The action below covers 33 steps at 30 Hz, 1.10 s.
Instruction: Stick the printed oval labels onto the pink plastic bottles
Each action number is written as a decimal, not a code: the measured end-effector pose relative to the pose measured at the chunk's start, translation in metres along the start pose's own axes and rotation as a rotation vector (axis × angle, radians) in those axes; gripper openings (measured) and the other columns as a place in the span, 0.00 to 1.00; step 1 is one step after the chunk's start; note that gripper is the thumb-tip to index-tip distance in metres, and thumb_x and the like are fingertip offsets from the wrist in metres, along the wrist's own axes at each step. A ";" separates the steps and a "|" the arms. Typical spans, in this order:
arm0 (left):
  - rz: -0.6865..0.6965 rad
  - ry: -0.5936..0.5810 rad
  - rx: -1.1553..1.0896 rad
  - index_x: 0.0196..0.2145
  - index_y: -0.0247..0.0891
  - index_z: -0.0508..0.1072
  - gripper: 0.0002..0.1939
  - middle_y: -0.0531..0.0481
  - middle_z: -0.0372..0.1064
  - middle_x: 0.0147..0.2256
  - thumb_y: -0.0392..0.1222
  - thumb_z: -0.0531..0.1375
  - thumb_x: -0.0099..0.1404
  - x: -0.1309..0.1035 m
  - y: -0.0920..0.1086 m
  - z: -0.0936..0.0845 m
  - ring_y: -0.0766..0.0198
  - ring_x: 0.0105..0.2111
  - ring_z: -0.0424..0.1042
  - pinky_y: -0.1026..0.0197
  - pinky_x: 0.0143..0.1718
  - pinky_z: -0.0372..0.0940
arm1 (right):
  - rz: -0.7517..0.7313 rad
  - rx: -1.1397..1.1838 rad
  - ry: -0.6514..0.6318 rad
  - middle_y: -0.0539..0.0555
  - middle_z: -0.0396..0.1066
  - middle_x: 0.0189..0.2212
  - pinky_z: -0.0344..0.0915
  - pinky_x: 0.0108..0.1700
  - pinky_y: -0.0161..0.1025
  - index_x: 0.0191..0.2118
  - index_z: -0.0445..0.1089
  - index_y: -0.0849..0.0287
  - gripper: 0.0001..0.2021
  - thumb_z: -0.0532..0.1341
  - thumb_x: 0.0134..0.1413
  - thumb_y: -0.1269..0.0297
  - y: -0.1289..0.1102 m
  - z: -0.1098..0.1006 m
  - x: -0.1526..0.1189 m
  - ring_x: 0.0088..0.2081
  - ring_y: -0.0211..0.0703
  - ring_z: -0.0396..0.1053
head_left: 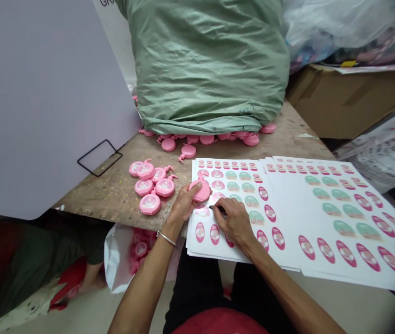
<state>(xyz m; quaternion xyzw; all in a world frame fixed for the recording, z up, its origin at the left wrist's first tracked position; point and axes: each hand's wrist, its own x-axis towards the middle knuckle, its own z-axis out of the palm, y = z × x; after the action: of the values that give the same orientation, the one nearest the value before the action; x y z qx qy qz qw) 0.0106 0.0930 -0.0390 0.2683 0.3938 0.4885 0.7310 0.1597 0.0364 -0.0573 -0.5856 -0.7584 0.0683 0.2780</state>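
My left hand [183, 202] is closed on a pink plastic piece [202, 191] shaped like a small pump bottle, its plain face up. It hovers above the left part of a printed sticker sheet [244, 246]. My right hand [235, 221] is bent over the same sheet, fingers pinched round a small black tool [212, 207]. The tool's tip is beside a pink sticker [202, 211]; whether it touches the sheet I cannot tell. Left of my hands lies a cluster of similar pink pieces [149, 204] with stickers on their faces.
A big green sack [211, 65] stands at the back, with several pink pieces [207, 139] along its base. More sticker sheets [288, 204] lie to the right. Below the table's front edge hangs a white bag [113, 260] of pink pieces. Another person [12, 273] is at lower left.
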 end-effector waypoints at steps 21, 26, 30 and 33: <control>0.015 0.058 -0.072 0.45 0.35 0.72 0.20 0.42 0.73 0.43 0.50 0.62 0.60 -0.034 0.010 0.022 0.57 0.39 0.73 0.53 0.38 0.74 | 0.141 0.588 0.214 0.53 0.75 0.34 0.66 0.35 0.40 0.38 0.75 0.55 0.09 0.62 0.54 0.58 -0.010 -0.068 0.017 0.32 0.40 0.68; -0.055 0.078 -0.122 0.49 0.34 0.71 0.23 0.40 0.71 0.47 0.54 0.56 0.65 -0.056 0.009 0.044 0.53 0.45 0.72 0.51 0.39 0.74 | 0.093 0.559 0.192 0.52 0.74 0.30 0.64 0.33 0.39 0.39 0.76 0.55 0.09 0.62 0.55 0.59 -0.009 -0.076 0.018 0.29 0.39 0.65; -0.065 0.047 -0.117 0.48 0.32 0.71 0.23 0.40 0.72 0.46 0.54 0.56 0.65 -0.060 0.004 0.052 0.53 0.45 0.72 0.51 0.39 0.74 | 0.089 0.551 0.190 0.52 0.73 0.28 0.64 0.33 0.40 0.40 0.76 0.56 0.10 0.61 0.56 0.59 -0.010 -0.075 0.013 0.29 0.39 0.64; -0.065 0.019 -0.123 0.47 0.32 0.72 0.23 0.40 0.73 0.45 0.54 0.56 0.65 -0.061 0.004 0.055 0.52 0.45 0.72 0.51 0.40 0.73 | 0.085 0.563 0.188 0.53 0.73 0.28 0.64 0.34 0.40 0.39 0.76 0.56 0.10 0.61 0.56 0.59 -0.008 -0.075 0.012 0.30 0.40 0.65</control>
<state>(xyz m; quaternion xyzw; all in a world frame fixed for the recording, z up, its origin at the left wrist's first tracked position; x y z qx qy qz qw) 0.0417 0.0379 0.0129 0.2053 0.3787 0.4901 0.7578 0.1886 0.0286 0.0134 -0.5204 -0.6555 0.2328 0.4952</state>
